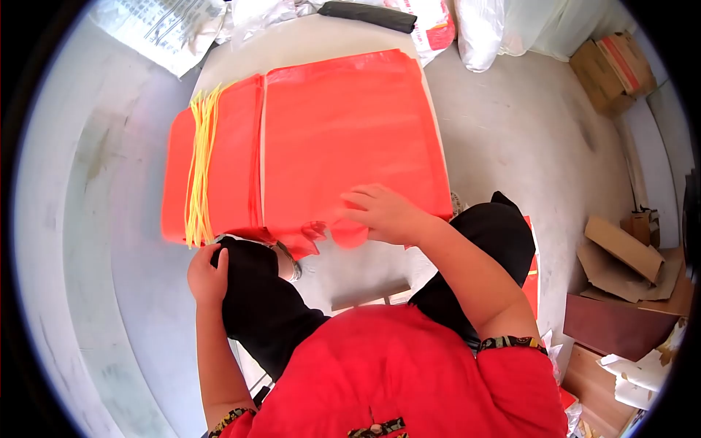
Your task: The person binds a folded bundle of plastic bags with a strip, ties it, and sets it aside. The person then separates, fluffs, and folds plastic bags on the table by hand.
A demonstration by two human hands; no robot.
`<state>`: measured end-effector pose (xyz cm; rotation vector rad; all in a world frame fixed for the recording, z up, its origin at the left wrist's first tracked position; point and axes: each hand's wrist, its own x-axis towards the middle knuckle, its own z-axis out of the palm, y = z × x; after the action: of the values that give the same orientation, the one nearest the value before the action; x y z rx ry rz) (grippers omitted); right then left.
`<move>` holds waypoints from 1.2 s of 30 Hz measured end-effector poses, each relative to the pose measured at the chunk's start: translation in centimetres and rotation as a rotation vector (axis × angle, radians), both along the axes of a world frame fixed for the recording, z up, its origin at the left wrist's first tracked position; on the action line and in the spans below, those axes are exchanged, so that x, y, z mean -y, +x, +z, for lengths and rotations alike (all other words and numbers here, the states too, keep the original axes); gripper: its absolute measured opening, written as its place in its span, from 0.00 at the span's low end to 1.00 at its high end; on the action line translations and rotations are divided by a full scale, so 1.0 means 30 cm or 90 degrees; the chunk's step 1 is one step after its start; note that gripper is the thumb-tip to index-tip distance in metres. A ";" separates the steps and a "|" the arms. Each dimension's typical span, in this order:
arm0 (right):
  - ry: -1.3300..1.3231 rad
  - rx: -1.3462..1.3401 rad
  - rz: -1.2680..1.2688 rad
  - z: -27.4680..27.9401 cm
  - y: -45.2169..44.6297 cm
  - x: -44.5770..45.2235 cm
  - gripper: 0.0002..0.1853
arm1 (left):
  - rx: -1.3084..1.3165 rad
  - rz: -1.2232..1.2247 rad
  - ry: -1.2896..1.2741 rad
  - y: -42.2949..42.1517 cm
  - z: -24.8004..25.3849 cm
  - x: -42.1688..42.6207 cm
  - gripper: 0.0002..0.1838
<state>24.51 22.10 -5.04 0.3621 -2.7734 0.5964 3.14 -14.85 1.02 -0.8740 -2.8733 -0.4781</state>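
Note:
A stack of red sheets [350, 131], thin and fabric-like, lies on a pale table [307, 36], its near edge crumpled and hanging over. My right hand [387, 214] is over that near edge, fingers spread and slightly bent; whether it presses on the sheet I cannot tell. To the left, a second red pile [237, 146] hangs over the table's side, with a bundle of yellow cords [201, 168] laid across it. Just below the cords' lower ends, my left hand [208, 274] is beside my left knee, thumb and forefinger apart, the other fingers partly hidden.
A dark rolled item [369, 16] and white plastic bags [480, 33] are at the table's far end. Cardboard boxes [613, 73] stand on the floor at the upper right, and an opened carton [621, 314] at the lower right. A pale wall-like surface [95, 182] runs along the left.

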 end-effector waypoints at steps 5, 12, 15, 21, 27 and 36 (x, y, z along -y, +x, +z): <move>-0.011 0.012 0.003 -0.013 -0.008 -0.004 0.23 | -0.021 0.019 -0.001 -0.018 -0.026 0.061 0.14; -0.068 0.041 0.021 0.013 0.000 -0.018 0.18 | 0.025 0.136 0.028 -0.035 -0.050 0.237 0.13; -0.133 0.079 0.012 -0.001 0.000 -0.018 0.16 | 0.018 0.165 0.040 -0.040 -0.078 0.347 0.14; -0.256 0.156 -0.010 0.007 -0.027 -0.029 0.16 | 0.037 0.215 0.079 -0.020 -0.150 0.564 0.14; -0.637 0.393 -0.083 0.049 -0.062 -0.048 0.18 | 0.017 0.193 0.017 0.009 -0.123 0.570 0.14; -0.735 0.310 -0.188 0.012 -0.075 -0.033 0.16 | 0.061 -0.142 0.103 0.101 -0.040 0.007 0.27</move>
<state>22.24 23.08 -4.69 -0.4883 -2.2318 2.1837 6.17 -15.07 -0.17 -1.1772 -2.7827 -0.7836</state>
